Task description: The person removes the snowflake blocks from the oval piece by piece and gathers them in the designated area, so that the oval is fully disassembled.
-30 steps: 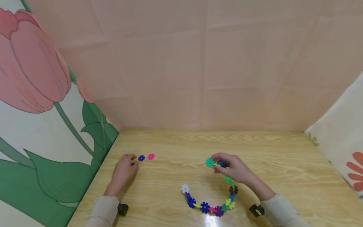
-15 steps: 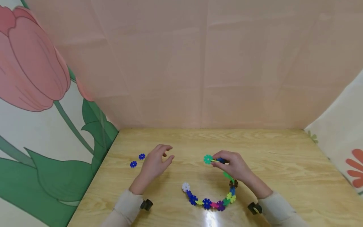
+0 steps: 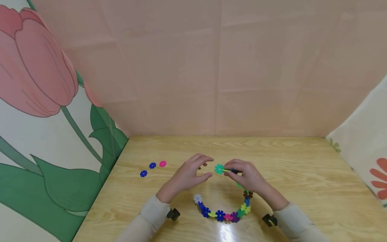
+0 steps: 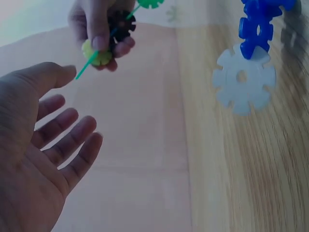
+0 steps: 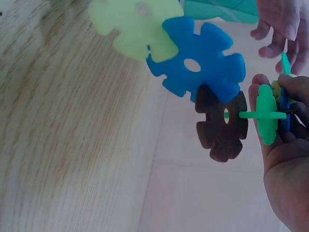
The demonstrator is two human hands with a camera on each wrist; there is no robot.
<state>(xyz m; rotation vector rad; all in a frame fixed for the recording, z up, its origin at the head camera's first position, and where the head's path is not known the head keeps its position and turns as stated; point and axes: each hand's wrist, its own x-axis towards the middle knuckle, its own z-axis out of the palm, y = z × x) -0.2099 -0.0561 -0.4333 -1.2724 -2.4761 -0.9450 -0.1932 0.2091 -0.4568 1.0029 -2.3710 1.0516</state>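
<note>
My right hand (image 3: pixel 249 176) pinches the raised end of a chain of interlocking snowflake discs (image 3: pixel 220 215). At that end a teal disc (image 3: pixel 219 169) sticks out to the left, joined to a yellow disc (image 4: pixel 100 57) between thumb and fingers. From the hand the chain drops through a brown disc (image 5: pixel 222 123) and a blue disc (image 5: pixel 198 60), then curves over the table to a white disc (image 4: pixel 244 79). My left hand (image 3: pixel 190 173) holds nothing; its fingers are spread and relaxed, just left of the teal disc and apart from it.
On the wooden table (image 3: pixel 287 161), two loose blue discs (image 3: pixel 152 165) and a pink disc (image 3: pixel 163 163) lie at the left. A pink cloth backdrop (image 3: pixel 217 67) rises behind the table. Floral panels (image 3: pixel 48 188) stand at both sides.
My left hand has moved right from the loose discs at the left, empty, toward the teal disc. The right hand has shifted slightly left, still holding the chain's end.
</note>
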